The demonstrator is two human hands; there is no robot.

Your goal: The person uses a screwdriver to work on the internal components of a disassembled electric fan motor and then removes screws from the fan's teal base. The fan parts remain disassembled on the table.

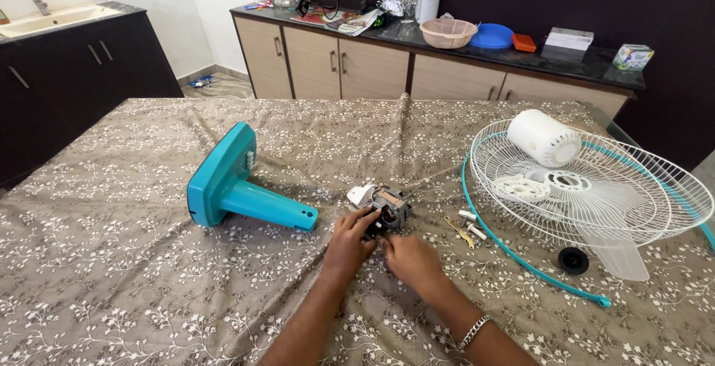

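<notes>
left hand (350,241) + right hand (408,256) on fan motor (387,208) | teal fan base (237,189) left (lying on its side) | white grille (596,187) right

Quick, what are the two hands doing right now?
Left hand: fingers curled on the fan motor, gripping it.
Right hand: fingertips touch the motor's near side; grip cannot be told.

The table (112,262) wears a brown flowered cloth. On it: a teal fan stand (231,187) at nine o'clock, a small motor (387,208) at centre, a white wire grille (596,187) at three o'clock.
</notes>
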